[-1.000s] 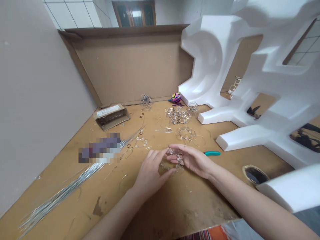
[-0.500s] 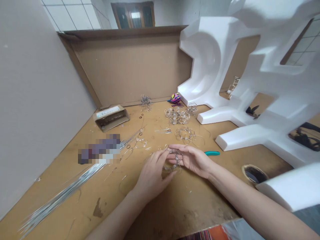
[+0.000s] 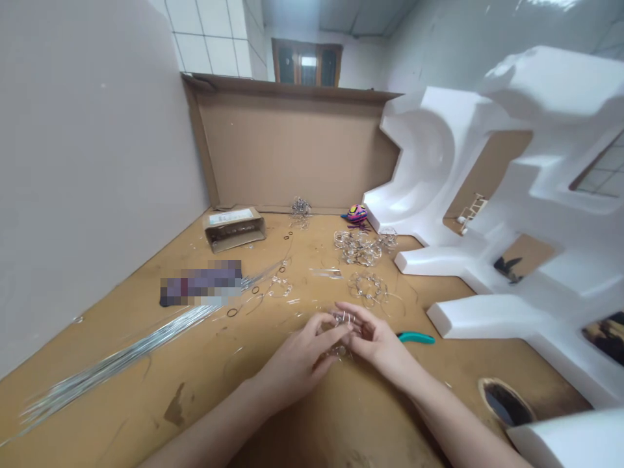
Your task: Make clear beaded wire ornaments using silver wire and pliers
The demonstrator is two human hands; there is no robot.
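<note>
Both hands are on a small looped wire piece [image 3: 342,331], held up just above the table between them. Left hand [image 3: 297,367]: fingers curled, fingertips [image 3: 327,323] pinching the piece from the near side. Right hand [image 3: 377,344]: fingers bent in from the other side, also gripping; exact contact hidden by the fingers. Some wire hangs below the grip, close to the left fingertips. Just right of the right hand lie pliers with teal handles [image 3: 414,337]. Ahead are loose wire clusters [image 3: 368,289] and [image 3: 357,248], a clear strip [image 3: 326,272], small dark rings [image 3: 254,290] and a colourful toy [image 3: 357,213]. To the left, long straight wires [image 3: 112,354] run beside a pixelated object [image 3: 199,283], can't tell what it is. Behind those sits an open cardboard box [image 3: 234,229]. The wooden table [image 3: 302,442] is scuffed and stained, with a burnt-edged hole [image 3: 506,403] at right. White foam packing [image 3: 487,162] stands at right, a cardboard sheet [image 3: 292,149] at the back, a grey board [image 3: 88,182] at left. Beyond are tiled walls [image 3: 205,32] and a wood-framed window [image 3: 306,62].
</note>
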